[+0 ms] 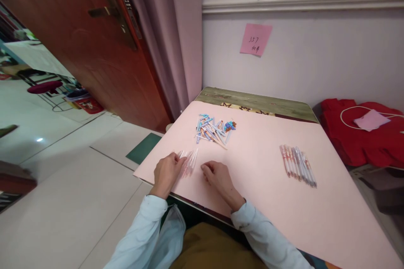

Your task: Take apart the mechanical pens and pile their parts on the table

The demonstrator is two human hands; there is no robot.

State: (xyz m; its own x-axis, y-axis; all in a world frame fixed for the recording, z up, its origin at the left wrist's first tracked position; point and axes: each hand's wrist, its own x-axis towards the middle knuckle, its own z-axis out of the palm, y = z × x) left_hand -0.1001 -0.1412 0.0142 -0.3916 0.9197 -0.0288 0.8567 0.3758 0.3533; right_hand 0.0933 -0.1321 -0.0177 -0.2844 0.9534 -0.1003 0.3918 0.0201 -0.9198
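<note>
My left hand (167, 172) rests at the near left of the pink table top, its fingers closed over the edge of a row of thin, clear pen barrels (191, 162). Whether it grips one of them is hidden. Just to the right of these barrels, my right hand (219, 178) has its fingers curled and the thumb against the index finger. Anything in that pinch is too small to make out. Beyond both hands lies a loose pile of blue, white and brown pen parts (210, 128), with small blue and brown pieces (230, 126) at its right.
A neat row of pens (298, 166) lies at the right on the table (252, 201). Behind it is a wall with a pink note (255, 40). A red cloth (362, 134) covers something at the right, and a brown door (94, 42) stands at the left.
</note>
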